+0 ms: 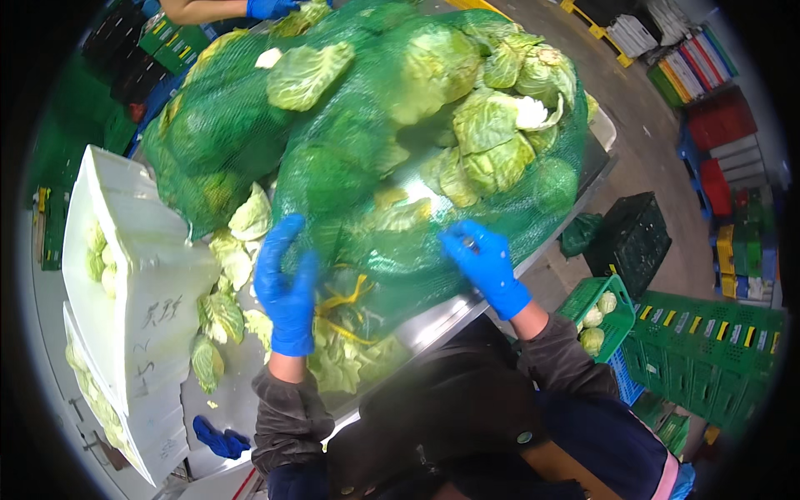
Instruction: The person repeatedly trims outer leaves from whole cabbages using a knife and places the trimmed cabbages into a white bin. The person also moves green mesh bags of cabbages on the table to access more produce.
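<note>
My left hand (pixel 284 294), in a blue glove, has its fingers apart at the near left side of a green mesh sack (pixel 331 181). My right hand (pixel 487 265), also gloved in blue, is curled at the sack's near right edge. A small dark, partly metallic object (pixel 470 244) shows between its fingers; what it is cannot be told. Whole cabbages (pixel 440 62) and loose outer cabbage leaves (pixel 494 140) lie in and on the sack. Yellow ties (pixel 350 294) lie on the mesh between my hands.
White foam boxes (pixel 156 269) with cabbages inside stand tilted on the left. Loose leaves (pixel 219 312) and a blue glove (pixel 220 437) lie on the metal table (pixel 240 375). Another person's gloved hand (pixel 272 7) is at the far side. Green crates (pixel 694 356) stand at right.
</note>
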### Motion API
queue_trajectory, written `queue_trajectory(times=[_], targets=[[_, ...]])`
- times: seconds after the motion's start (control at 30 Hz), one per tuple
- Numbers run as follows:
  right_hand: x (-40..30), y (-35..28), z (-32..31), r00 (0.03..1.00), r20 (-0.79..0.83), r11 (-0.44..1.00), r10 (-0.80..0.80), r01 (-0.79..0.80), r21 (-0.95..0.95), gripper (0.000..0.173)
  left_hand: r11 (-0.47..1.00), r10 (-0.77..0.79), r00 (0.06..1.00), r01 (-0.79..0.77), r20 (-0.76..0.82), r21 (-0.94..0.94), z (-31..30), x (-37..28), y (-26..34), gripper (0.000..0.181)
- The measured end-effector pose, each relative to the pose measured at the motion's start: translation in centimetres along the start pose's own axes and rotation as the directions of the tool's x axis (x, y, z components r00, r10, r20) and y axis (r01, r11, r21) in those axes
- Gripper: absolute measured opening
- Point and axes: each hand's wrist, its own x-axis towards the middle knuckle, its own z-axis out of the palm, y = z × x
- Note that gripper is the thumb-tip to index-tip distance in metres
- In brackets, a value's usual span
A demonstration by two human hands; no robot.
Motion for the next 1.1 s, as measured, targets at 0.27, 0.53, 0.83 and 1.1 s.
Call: queue_trajectory(times=[0.27, 0.53, 0.83, 1.1], targets=[[9.9, -1.4, -8.4, 0.959, -0.212, 0.973, 0.188, -0.153, 0.174, 0.018, 0.833, -0.423, 0.638, 0.553, 0.644, 0.0, 14.3, 5.5, -1.6, 0.05], [10.7, 6.2, -13.8, 0.95, -0.312, 0.966, 0.033, -0.111, -0.235, 0.03, 0.648, -0.558, 0.585, 0.75, 0.589, -0.131, 23.7, 4.2, -1.9, 0.067], [12.8, 5.4, -13.6, 0.943, -0.156, 0.895, 0.293, -0.328, -0.302, 0.051, 0.313, -0.652, 0.502, 0.861, 0.568, -0.402, 27.6, 4.4, -1.8, 0.066], [6.8, 3.1, -10.5, 0.98, -0.199, 1.0, 0.002, 0.0, 0.009, 0.05, 0.353, -0.588, 0.764, 0.537, 0.265, -0.766, 22.1, 0.8, 3.5, 0.077]])
